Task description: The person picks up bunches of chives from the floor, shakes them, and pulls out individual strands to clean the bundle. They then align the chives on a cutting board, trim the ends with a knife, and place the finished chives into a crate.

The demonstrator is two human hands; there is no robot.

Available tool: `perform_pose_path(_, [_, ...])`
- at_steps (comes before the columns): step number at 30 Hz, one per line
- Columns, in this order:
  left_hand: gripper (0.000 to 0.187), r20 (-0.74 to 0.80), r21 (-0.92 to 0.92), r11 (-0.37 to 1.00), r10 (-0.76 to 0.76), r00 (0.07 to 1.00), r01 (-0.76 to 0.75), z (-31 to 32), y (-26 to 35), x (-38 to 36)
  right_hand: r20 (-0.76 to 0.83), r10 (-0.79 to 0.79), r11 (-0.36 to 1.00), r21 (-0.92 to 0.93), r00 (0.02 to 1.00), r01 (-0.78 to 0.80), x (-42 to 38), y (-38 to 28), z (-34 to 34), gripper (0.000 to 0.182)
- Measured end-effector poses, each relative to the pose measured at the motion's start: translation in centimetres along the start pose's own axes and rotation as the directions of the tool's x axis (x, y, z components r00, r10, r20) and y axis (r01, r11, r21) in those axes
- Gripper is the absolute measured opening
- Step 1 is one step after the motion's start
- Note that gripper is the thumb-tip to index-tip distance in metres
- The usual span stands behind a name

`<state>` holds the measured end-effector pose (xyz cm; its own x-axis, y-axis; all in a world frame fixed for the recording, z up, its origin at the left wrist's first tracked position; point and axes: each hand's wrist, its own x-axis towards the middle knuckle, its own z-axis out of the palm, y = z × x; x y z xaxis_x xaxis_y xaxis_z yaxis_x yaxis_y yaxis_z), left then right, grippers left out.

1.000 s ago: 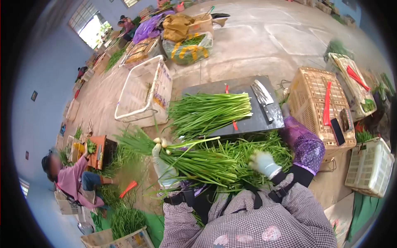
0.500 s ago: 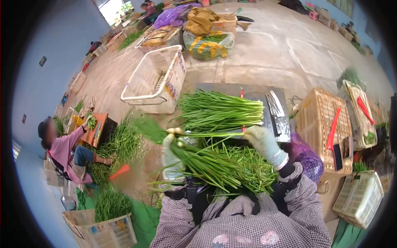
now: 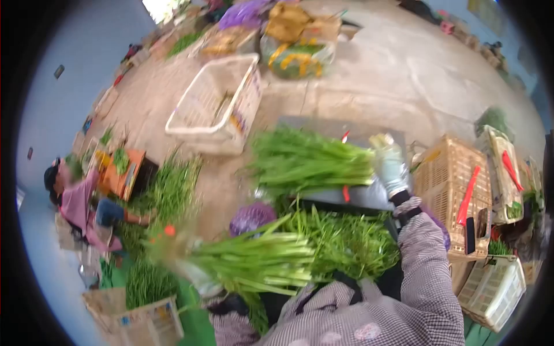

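My left hand (image 3: 199, 278), gloved and blurred, is low at the left, closed on a bunch of long green chives (image 3: 259, 256) whose stalks fan out to the right. My right hand (image 3: 390, 166), in a pale glove, is over the right side of the dark board (image 3: 323, 122), beside the cut white ends of a thick chive bundle (image 3: 309, 161). Its fingers are smeared by motion, and the spot where two knives lay is covered by it. A red strip (image 3: 346, 193) shows at the board's near edge. Loose chives (image 3: 352, 245) are heaped in front of me.
A white crate (image 3: 199, 130) stands beyond the board to the left. At the right is a tan crate (image 3: 447, 190) with red strips and a phone (image 3: 470, 235) on it. A person (image 3: 81, 207) sits at the left by an orange table (image 3: 130, 173). Purple netting (image 3: 252, 219) is near my left hand.
My left hand has swung down and left with its chives. My right hand has let go of a thin stalk and moved up and right to where the knives lay. The view has shifted slightly.
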<state>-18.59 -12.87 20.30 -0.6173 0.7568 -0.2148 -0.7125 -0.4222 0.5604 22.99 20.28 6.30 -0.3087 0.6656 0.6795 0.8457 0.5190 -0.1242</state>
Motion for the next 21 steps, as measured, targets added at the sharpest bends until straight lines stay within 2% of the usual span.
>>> perform_pose_path(1, [0.015,0.019,-0.109,0.991,0.086,0.996,-0.084,-1.2,-0.5,1.2,-0.041,0.071,0.984,0.169,0.997,-0.063,-0.5,-0.8,-0.3,0.036])
perform_pose_path(2, [0.016,0.04,-0.212,0.963,0.178,0.983,-0.166,-3.6,-1.4,2.6,0.049,0.104,0.966,0.233,0.993,-0.113,-1.9,-3.1,-1.9,0.033])
perform_pose_path(3, [0.015,0.195,-0.322,0.947,0.089,0.977,-0.022,-5.3,-1.6,3.3,0.104,0.133,0.948,0.278,0.986,-0.157,-2.3,-4.7,-3.2,0.031])
perform_pose_path(4, [0.015,0.317,-0.373,0.928,0.109,0.942,0.019,-5.1,-2.4,3.6,0.221,0.14,0.813,0.531,0.965,-0.239,-3.6,-6.3,-4.2,0.024])
perform_pose_path(5, [0.016,0.349,-0.384,0.923,0.121,0.929,0.024,-5.3,-3.3,3.9,0.417,0.177,0.548,0.711,0.891,-0.441,-4.2,-9.2,-6.3,0.021])
perform_pose_path(6, [0.017,0.376,-0.383,0.923,0.114,0.92,0.043,-5.8,-3.7,4.2,0.537,0.082,0.437,0.738,0.84,-0.514,-5.5,-10.5,-7.4,0.023])
perform_pose_path(8, [0.018,0.414,-0.379,0.922,0.093,0.905,0.078,-5.9,-4.5,4.7,0.519,-0.145,0.388,0.813,0.842,-0.435,-6.6,-12.7,-9.4,0.042])
perform_pose_path(9, [0.018,0.473,-0.356,0.93,0.099,0.876,0.087,-5.8,-4.8,4.8,0.599,-0.158,0.203,0.798,0.785,-0.568,-7.7,-13.8,-9.9,0.048])
perform_pose_path(11, [0.019,0.535,-0.327,0.94,0.099,0.839,0.098,-5.0,-5.2,4.6,0.579,-0.273,0.156,0.815,0.768,-0.558,-9.3,-15.2,-9.0,0.042])
perform_pose_path(13, [0.022,0.557,-0.327,0.935,0.075,0.827,0.136,-3.6,-5.5,3.8,0.685,-0.231,0.107,0.724,0.691,-0.682,-8.7,-18.8,-10.3,0.035])
perform_pose_path(14, [0.022,0.558,-0.318,0.939,0.072,0.827,0.133,-3.6,-5.4,3.7,0.796,-0.127,-0.01,0.595,0.592,-0.803,-8.6,-19.8,-11.1,0.028])
perform_pose_path(15, [0.021,0.573,-0.291,0.95,0.08,0.815,0.112,-3.8,-5.3,3.7,0.794,-0.134,-0.017,0.597,0.593,-0.802,-9.4,-19.9,-10.6,0.028])
perform_pose_path(17, [0.021,0.587,-0.266,0.961,0.098,0.804,0.076,-4.6,-4.7,3.5,0.606,0.116,0.31,0.731,0.787,-0.608,-11.9,-19.5,-8.1,0.021])
perform_pose_path(18, [0.021,0.58,-0.247,0.967,0.094,0.809,0.065,-5.1,-4.3,3.6,0.482,0.118,0.52,0.715,0.868,-0.467,-13.5,-18.5,-7.2,0.017])
perform_pose_path(19, [0.021,0.572,-0.228,0.972,0.088,0.816,0.055,-5.5,-4.0,3.5,0.477,0.213,0.504,0.694,0.853,-0.514,-15.8,-17.0,-5.5,0.014])
perform_pose_path(21, [0.022,0.557,-0.256,0.966,0.11,0.823,0.044,-5.9,-3.6,3.3,0.452,0.205,0.692,0.56,0.868,-0.456,-18.5,-14.1,-5.7,0.011])
